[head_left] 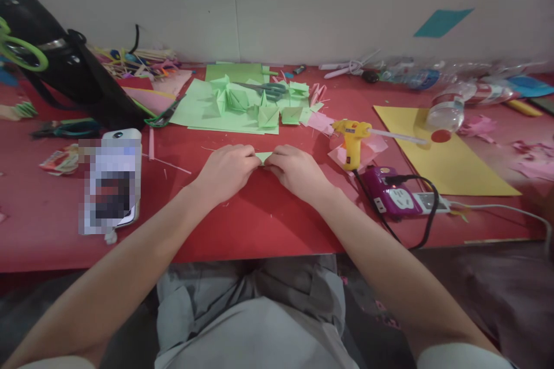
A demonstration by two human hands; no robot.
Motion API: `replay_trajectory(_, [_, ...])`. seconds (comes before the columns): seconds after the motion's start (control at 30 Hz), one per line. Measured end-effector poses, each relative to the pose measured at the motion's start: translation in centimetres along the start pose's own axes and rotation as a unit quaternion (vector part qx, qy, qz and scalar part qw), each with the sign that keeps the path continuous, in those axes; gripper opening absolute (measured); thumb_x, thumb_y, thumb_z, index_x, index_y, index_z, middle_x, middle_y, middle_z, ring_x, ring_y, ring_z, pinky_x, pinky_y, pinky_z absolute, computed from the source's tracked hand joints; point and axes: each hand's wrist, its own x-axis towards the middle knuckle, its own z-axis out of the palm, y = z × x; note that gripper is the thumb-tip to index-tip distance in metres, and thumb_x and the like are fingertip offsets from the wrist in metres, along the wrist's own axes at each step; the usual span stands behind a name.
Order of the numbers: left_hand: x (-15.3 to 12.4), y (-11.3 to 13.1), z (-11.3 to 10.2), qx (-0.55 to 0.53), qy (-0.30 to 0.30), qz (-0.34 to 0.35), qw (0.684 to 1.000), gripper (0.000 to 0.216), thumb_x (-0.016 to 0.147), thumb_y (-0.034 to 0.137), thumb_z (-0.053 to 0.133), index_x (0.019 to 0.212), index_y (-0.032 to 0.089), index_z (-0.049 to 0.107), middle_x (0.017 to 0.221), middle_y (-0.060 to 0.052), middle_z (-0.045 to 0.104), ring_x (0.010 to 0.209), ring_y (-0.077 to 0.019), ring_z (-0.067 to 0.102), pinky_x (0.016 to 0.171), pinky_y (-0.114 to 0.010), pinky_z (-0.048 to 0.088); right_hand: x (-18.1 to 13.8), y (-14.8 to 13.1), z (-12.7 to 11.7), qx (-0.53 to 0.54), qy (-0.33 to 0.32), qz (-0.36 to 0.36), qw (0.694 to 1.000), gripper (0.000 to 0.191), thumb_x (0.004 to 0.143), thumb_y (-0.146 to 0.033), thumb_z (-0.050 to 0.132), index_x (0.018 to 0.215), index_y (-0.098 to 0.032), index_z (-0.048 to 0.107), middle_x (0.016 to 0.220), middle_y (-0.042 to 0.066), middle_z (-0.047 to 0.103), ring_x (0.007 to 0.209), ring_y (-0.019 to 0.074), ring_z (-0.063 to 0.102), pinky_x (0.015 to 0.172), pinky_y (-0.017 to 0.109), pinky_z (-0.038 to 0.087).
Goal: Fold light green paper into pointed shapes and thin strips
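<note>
Between my two hands is a small piece of light green paper (264,157), low over the red tabletop (259,219). My left hand (229,168) pinches its left end, fingers closed. At the other end my right hand (296,170) has its fingers closed on the same paper. Most of the paper is hidden by the fingers, so its full shape does not show. Just beyond the hands lie several folded green paper pieces (268,116) on light green sheets (194,112). Dark-handled scissors (272,90) rest among them.
To the right, a yellow glue gun (352,141) stands beside a purple power strip (392,193) with cables. Behind are yellow paper (467,164) and a plastic bottle (445,112). A phone (115,179), pliers (69,128) and a tall black flask (73,63) are on the left.
</note>
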Motion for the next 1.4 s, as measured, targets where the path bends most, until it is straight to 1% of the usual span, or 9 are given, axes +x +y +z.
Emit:
replay_trajectory(0.17, [-0.06,0.08,0.05,0.007,0.024,0.004,1.000,0.019,0.090,0.011,0.049,0.085,0.017,0.066,0.084,-0.005,0.061,0.075,-0.0194,0.056,0.060,-0.031,0.035,0.03,-0.10,0.15,0.000,0.011,-0.008,1.000,0.019,0.095,-0.016,0.051,0.091,-0.016,0.070,0.092,0.008,0.064,0.087,0.0189,0.055,0.069,0.029,0.035])
replay_trajectory(0.3, [-0.09,0.20,0.16,-0.008,0.045,-0.002,0.999,0.017,0.089,0.009,0.049,0.082,0.017,0.063,0.082,-0.005,0.059,0.073,-0.0186,0.055,0.056,-0.030,0.032,-0.04,-0.05,0.31,0.000,0.035,-0.021,0.999,0.016,0.094,-0.014,0.053,0.088,-0.015,0.068,0.090,0.007,0.063,0.086,0.0188,0.053,0.068,0.029,0.034])
replay_trajectory(0.4, [-0.10,0.26,0.21,-0.020,0.050,-0.006,0.999,0.018,0.089,0.009,0.049,0.081,0.017,0.062,0.082,-0.004,0.058,0.074,-0.0185,0.054,0.055,-0.030,0.032,-0.04,-0.01,0.34,0.000,0.040,-0.023,0.999,0.016,0.093,-0.014,0.052,0.087,-0.015,0.067,0.088,0.007,0.063,0.085,0.0190,0.052,0.068,0.030,0.034])
replay_trajectory(0.6, [0.02,0.38,0.06,-0.039,0.041,-0.022,0.998,0.018,0.089,0.009,0.049,0.081,0.018,0.062,0.083,-0.004,0.059,0.077,-0.0185,0.055,0.057,-0.030,0.032,-0.07,0.00,0.25,0.003,0.037,-0.021,0.999,0.020,0.095,-0.015,0.050,0.085,-0.016,0.068,0.088,0.007,0.063,0.084,0.0187,0.052,0.068,0.030,0.034])
replay_trajectory(0.83, [-0.05,0.44,-0.01,-0.064,0.040,-0.034,0.997,0.018,0.090,0.011,0.049,0.084,0.018,0.064,0.087,-0.005,0.061,0.081,-0.0193,0.057,0.059,-0.030,0.036,-0.09,-0.06,0.29,0.001,0.035,-0.020,0.999,0.022,0.095,-0.016,0.050,0.086,-0.016,0.070,0.091,0.008,0.064,0.086,0.0190,0.053,0.068,0.030,0.035])
replay_trajectory(1.17, [-0.16,0.51,0.05,-0.040,0.030,-0.041,0.998,0.023,0.091,0.011,0.046,0.085,0.017,0.067,0.086,-0.007,0.063,0.081,-0.0201,0.058,0.060,-0.030,0.037,-0.09,-0.09,0.07,0.000,0.013,0.001,1.000,0.024,0.095,-0.015,0.049,0.090,-0.017,0.072,0.092,0.008,0.065,0.088,0.0191,0.055,0.071,0.030,0.036])
replay_trajectory(1.4, [-0.10,0.66,-0.12,-0.025,0.001,-0.047,0.999,0.025,0.092,0.012,0.044,0.086,0.017,0.068,0.088,-0.007,0.063,0.081,-0.0204,0.059,0.061,-0.031,0.036,-0.10,-0.22,0.04,-0.015,0.000,0.009,1.000,0.023,0.095,-0.016,0.050,0.091,-0.017,0.072,0.092,0.007,0.066,0.090,0.0194,0.057,0.070,0.030,0.036])
